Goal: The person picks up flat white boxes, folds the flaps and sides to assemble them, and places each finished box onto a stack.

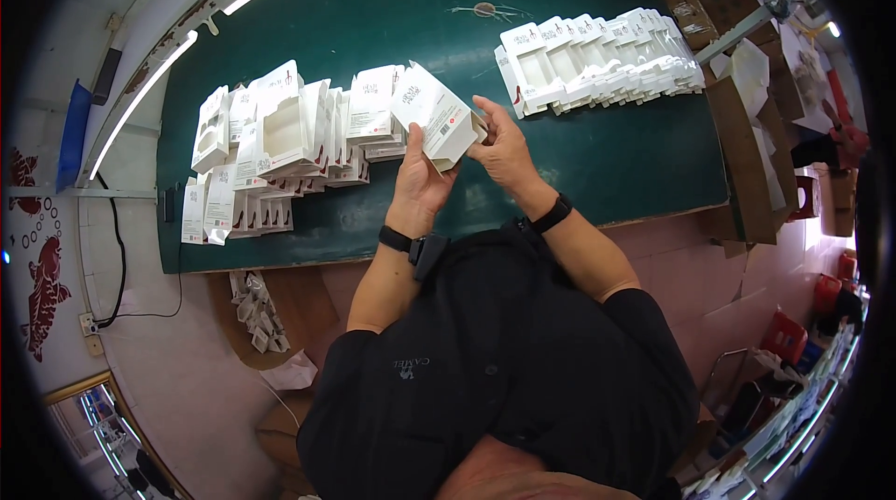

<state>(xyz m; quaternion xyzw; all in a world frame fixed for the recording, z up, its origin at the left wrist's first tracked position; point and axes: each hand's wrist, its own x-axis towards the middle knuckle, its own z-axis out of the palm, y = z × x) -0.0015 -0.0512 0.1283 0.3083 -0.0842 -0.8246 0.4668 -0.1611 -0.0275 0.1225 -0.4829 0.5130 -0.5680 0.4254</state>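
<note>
Tilted above the green table, a white cardboard box is gripped between my two hands. My left hand closes round its lower left side, thumb up along the face. On the other side, my right hand grips the end with the flaps, fingers bent at the edge. Just left of the held box, a cluster of upright white boxes stands in rows, some with a cut-out window. To the far right, a leaning row of flatter-looking white boxes overlaps one another.
The green table spans the view ahead of me. Off its right end stands an open brown carton with white material inside. Below its left front edge, another carton holds small white pieces. A round brownish object lies near the back.
</note>
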